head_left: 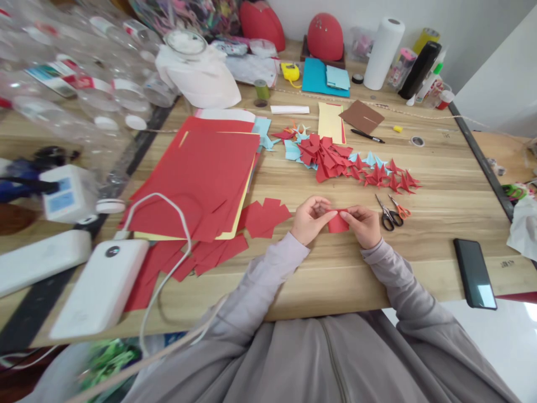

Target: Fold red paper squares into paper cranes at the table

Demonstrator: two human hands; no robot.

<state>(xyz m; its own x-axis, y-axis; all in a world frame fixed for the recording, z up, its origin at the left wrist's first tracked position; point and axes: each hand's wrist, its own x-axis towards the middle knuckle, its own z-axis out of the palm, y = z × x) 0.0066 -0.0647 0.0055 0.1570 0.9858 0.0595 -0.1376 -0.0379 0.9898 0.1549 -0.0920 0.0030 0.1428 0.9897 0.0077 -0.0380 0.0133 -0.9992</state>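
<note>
Between my two hands is a small piece of red paper [338, 225], held above the wooden table near its front. My left hand [311, 219] pinches its upper left part between thumb and fingers. On the other side, my right hand [364, 225] pinches the upper right part, both thumbs almost meeting on top. Beyond the hands lies a heap of folded red paper pieces [323, 154], with pointed red paper figures [380, 176] trailing to its right and light blue ones [371, 159] among them. Small red paper cutouts [266, 218] lie to the left of my left hand.
Black scissors [390, 217] and orange scissors [401, 210] lie right of my right hand, a phone [475, 273] farther right. A stack of red sheets [205, 179] covers the left side, beside a white power bank [100, 285] with a looping cable [184, 224]. Plastic bottles [96, 89] crowd the far left.
</note>
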